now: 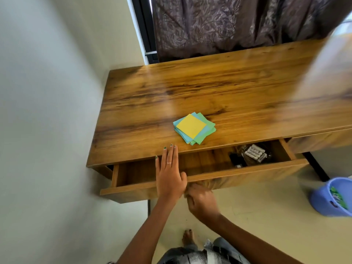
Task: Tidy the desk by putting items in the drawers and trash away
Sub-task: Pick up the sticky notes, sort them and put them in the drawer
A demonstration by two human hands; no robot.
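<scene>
Head view, fanned yellow, blue, green paper squares (194, 128), wooden desk (190, 92).

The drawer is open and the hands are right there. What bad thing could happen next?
1. The left hand lies flat across the open drawer, fingertips on the desk edge. If the right hand at the drawer front pushes it in, those fingers could get pinched.
2. The sticky notes sit close to the desk's front edge; a bump might knock them off.
</scene>
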